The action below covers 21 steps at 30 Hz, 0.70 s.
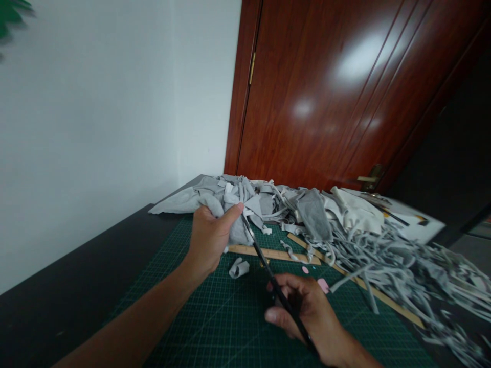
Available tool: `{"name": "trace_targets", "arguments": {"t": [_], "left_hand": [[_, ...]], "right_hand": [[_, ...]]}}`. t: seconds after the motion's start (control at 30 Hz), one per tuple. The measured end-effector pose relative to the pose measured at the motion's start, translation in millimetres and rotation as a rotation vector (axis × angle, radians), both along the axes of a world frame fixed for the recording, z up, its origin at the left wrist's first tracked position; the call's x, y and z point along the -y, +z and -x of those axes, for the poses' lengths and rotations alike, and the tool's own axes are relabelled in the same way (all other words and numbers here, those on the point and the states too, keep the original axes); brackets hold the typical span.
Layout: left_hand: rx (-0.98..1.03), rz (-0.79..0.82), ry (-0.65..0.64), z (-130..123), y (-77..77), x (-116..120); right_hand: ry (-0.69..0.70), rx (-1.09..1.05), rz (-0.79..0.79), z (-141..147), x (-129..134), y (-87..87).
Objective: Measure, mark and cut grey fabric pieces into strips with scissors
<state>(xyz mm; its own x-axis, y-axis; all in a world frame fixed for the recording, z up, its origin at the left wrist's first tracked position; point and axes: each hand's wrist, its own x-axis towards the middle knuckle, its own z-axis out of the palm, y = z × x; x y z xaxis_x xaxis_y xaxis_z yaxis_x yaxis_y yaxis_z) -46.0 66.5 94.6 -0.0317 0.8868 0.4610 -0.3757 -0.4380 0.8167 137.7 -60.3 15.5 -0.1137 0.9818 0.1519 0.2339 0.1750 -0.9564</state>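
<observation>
My left hand (pixel 210 230) is closed on a bunched piece of soft grey fabric (pixel 241 235), thumb pressed on top, at the far part of the mat. My right hand (pixel 303 309), nearer the front, has its fingers curled around a long, slim black tool (pixel 278 291). The tool slants up and left, and its thin, shiny tip meets the fabric beside my left thumb. Whether it is tweezers or another kind of tool, I cannot tell. A small curled grey scrap (pixel 238 268) lies on the mat between my hands.
A green cutting mat (pixel 215 317) covers much of the black table (pixel 95 266). Behind my hands lie wooden rulers (pixel 276 253). Heaps of grey strips (pixel 399 266) and a cream cloth (pixel 356 209) fill the right and back. A wall and a brown door (pixel 307 92) stand behind.
</observation>
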Motion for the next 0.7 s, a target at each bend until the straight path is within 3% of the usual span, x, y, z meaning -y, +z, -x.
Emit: {"name": "trace_targets", "arguments": {"t": [0.27, 0.7], "left_hand": [[0.078, 0.064, -0.034, 0.5, -1.2, -3.8], [0.003, -0.002, 0.001, -0.3, 2.2, 1.7]], "right_hand": [[0.035, -0.032, 0.023, 1.9, -0.3, -1.4], [0.019, -0.035, -0.037, 1.4, 0.9, -1.5]]}}
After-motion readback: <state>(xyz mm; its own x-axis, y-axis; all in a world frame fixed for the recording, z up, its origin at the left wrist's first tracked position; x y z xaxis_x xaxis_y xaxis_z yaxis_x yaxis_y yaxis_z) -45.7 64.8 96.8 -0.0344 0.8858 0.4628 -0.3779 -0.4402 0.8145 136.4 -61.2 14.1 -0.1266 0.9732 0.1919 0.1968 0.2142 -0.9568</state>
